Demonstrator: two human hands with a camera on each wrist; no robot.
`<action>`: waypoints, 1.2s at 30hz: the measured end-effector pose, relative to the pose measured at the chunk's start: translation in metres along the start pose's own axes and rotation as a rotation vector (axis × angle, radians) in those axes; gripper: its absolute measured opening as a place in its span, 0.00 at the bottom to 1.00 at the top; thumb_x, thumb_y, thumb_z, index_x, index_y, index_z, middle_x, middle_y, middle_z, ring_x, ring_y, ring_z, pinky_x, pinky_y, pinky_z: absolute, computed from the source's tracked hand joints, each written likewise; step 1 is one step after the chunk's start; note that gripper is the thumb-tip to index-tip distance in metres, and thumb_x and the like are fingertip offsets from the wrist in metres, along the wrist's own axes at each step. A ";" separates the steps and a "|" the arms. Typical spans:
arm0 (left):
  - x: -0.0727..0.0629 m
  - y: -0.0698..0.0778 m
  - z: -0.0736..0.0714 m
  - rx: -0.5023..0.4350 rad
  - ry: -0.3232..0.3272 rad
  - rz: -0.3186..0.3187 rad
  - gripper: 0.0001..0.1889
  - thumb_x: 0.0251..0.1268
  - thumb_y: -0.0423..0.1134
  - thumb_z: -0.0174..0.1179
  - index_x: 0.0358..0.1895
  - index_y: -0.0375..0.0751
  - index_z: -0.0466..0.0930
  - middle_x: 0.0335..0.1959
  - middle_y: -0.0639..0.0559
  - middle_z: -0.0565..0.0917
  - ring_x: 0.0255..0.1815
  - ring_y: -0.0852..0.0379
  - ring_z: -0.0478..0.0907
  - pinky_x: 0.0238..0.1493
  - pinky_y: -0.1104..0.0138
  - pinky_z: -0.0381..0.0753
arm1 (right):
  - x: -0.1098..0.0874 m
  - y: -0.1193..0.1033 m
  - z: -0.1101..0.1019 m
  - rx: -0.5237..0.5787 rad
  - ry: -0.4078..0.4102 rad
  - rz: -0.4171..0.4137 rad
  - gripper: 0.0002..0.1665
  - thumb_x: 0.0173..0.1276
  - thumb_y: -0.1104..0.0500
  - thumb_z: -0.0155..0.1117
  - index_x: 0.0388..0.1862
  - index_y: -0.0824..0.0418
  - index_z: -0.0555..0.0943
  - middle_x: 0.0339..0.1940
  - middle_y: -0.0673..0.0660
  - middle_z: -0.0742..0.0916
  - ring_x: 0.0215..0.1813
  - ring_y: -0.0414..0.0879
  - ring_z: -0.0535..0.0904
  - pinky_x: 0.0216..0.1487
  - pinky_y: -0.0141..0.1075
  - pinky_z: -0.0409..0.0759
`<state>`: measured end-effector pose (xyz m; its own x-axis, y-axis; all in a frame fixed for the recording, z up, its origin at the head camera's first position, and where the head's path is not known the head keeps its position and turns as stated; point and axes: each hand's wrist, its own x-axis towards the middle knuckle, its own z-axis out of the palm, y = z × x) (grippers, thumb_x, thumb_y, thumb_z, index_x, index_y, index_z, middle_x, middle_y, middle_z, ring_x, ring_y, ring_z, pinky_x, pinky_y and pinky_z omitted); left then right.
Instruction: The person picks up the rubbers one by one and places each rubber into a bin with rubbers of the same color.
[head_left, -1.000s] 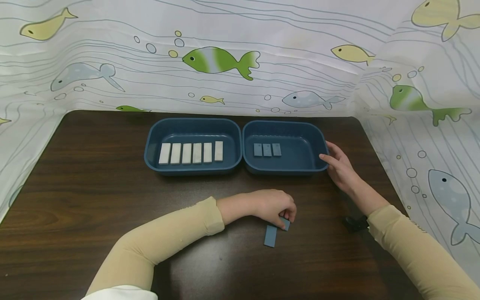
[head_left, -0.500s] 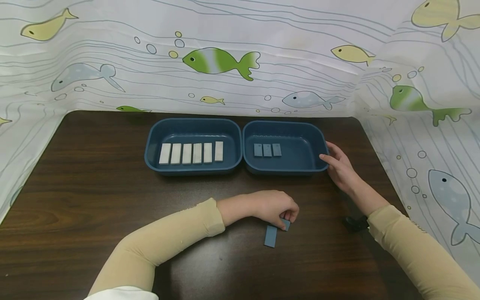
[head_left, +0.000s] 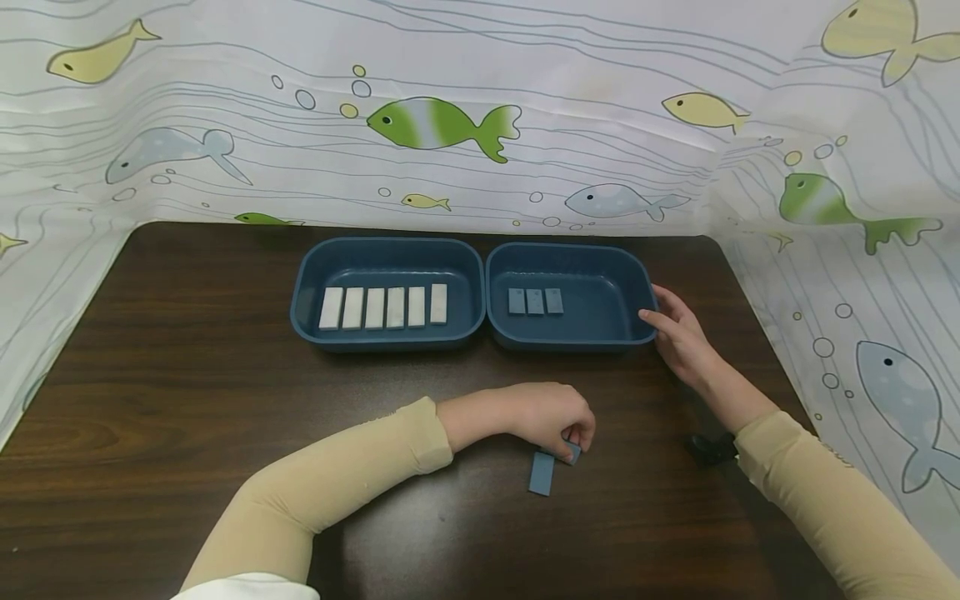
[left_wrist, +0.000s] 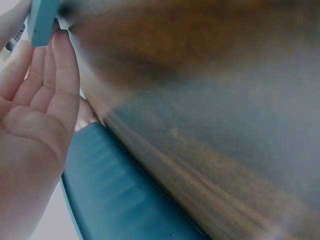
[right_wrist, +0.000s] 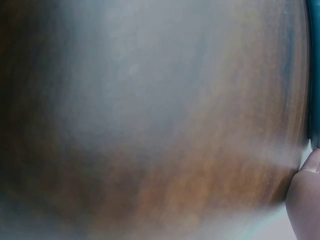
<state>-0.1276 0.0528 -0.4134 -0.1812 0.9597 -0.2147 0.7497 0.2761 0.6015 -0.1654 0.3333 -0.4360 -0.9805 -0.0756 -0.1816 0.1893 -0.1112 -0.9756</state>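
Note:
My left hand (head_left: 549,413) pinches a small blue rectangular block (head_left: 573,452) low over the table. In the left wrist view that block (left_wrist: 42,24) is between the thumb and fingers, partly cut off by the frame. Just beside it, towards me, another blue block (head_left: 541,474) lies flat on the wood. At the right, my right hand (head_left: 684,340) grips the end of the right blue bin (head_left: 577,342), thumb over the rim; its other fingers are mostly hidden behind the wall. Three blue blocks (head_left: 535,302) stand in a row inside this bin.
Touching it on the left is another blue bin (head_left: 382,343), with several white blocks (head_left: 373,308) in a row. A small dark object (head_left: 710,448) lies by the right forearm. Fish-patterned sheeting (head_left: 300,167) rises behind the dark wooden table (head_left: 187,375) and along its right side.
The pinched block has tilted slightly in my left fingers, with the hand almost in place. My right hand keeps its grip on the bin, and the bins and other blocks stay put.

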 end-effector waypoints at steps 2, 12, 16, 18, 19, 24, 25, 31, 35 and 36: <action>0.000 0.000 -0.001 -0.006 -0.005 0.000 0.06 0.70 0.37 0.72 0.47 0.47 0.89 0.38 0.61 0.85 0.39 0.69 0.78 0.42 0.81 0.74 | 0.000 0.000 0.000 0.012 -0.002 -0.003 0.22 0.82 0.66 0.56 0.68 0.51 0.69 0.59 0.46 0.79 0.54 0.34 0.83 0.54 0.24 0.82; 0.000 0.001 -0.010 -0.015 -0.047 -0.006 0.05 0.69 0.36 0.73 0.45 0.48 0.89 0.38 0.60 0.85 0.39 0.67 0.78 0.42 0.79 0.76 | 0.000 0.002 0.000 0.020 -0.018 -0.026 0.21 0.82 0.67 0.55 0.67 0.51 0.69 0.59 0.48 0.79 0.53 0.35 0.83 0.53 0.24 0.82; -0.002 0.001 -0.014 -0.006 -0.025 0.005 0.05 0.69 0.35 0.72 0.44 0.49 0.90 0.38 0.61 0.86 0.39 0.67 0.79 0.42 0.79 0.77 | 0.000 0.002 0.000 0.013 -0.016 -0.021 0.20 0.82 0.67 0.55 0.67 0.51 0.70 0.59 0.47 0.79 0.54 0.35 0.83 0.53 0.24 0.82; -0.003 0.000 -0.016 -0.006 0.000 0.014 0.05 0.70 0.35 0.72 0.44 0.49 0.90 0.37 0.61 0.86 0.39 0.67 0.79 0.43 0.79 0.77 | 0.000 0.002 0.000 0.007 -0.014 -0.018 0.20 0.82 0.67 0.55 0.67 0.50 0.70 0.59 0.47 0.78 0.54 0.35 0.82 0.53 0.23 0.82; -0.003 -0.001 -0.017 -0.004 0.014 0.018 0.04 0.69 0.35 0.72 0.44 0.49 0.90 0.37 0.61 0.86 0.39 0.68 0.79 0.43 0.79 0.77 | 0.000 0.002 0.000 0.006 -0.014 -0.017 0.20 0.82 0.67 0.55 0.67 0.50 0.70 0.59 0.47 0.78 0.54 0.35 0.82 0.53 0.23 0.82; -0.006 -0.003 -0.025 -0.021 0.077 0.033 0.03 0.70 0.36 0.72 0.43 0.49 0.89 0.37 0.61 0.86 0.39 0.67 0.79 0.44 0.79 0.76 | 0.000 0.002 0.000 0.012 -0.015 -0.015 0.21 0.82 0.67 0.55 0.67 0.50 0.69 0.59 0.47 0.78 0.54 0.35 0.82 0.53 0.23 0.83; -0.006 -0.003 -0.027 -0.027 0.088 0.035 0.03 0.70 0.36 0.72 0.43 0.48 0.89 0.37 0.60 0.86 0.39 0.67 0.80 0.44 0.79 0.77 | 0.000 0.002 0.000 0.012 -0.014 -0.015 0.21 0.82 0.67 0.55 0.67 0.50 0.69 0.59 0.47 0.78 0.54 0.35 0.82 0.53 0.23 0.83; -0.008 -0.003 -0.039 -0.045 0.147 0.023 0.04 0.70 0.38 0.73 0.44 0.48 0.90 0.38 0.59 0.88 0.39 0.67 0.81 0.45 0.80 0.78 | 0.000 0.001 0.001 -0.014 0.001 -0.008 0.22 0.82 0.66 0.55 0.68 0.49 0.68 0.60 0.46 0.77 0.55 0.34 0.81 0.54 0.23 0.82; -0.008 -0.004 -0.047 -0.063 0.187 0.002 0.05 0.70 0.38 0.73 0.45 0.47 0.90 0.39 0.58 0.89 0.40 0.66 0.83 0.47 0.79 0.79 | 0.000 0.001 0.001 -0.026 0.010 -0.006 0.22 0.82 0.66 0.55 0.68 0.49 0.68 0.60 0.45 0.77 0.56 0.34 0.81 0.54 0.23 0.81; -0.008 -0.005 -0.049 -0.068 0.198 -0.002 0.05 0.70 0.38 0.73 0.45 0.47 0.90 0.39 0.58 0.90 0.41 0.66 0.83 0.47 0.79 0.79 | 0.000 0.001 0.002 -0.027 0.011 -0.008 0.22 0.82 0.66 0.55 0.68 0.49 0.69 0.60 0.45 0.77 0.56 0.34 0.80 0.55 0.23 0.81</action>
<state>-0.1611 0.0464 -0.3767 -0.3094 0.9488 -0.0641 0.7058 0.2743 0.6531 -0.1649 0.3317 -0.4369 -0.9824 -0.0639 -0.1755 0.1806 -0.0851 -0.9799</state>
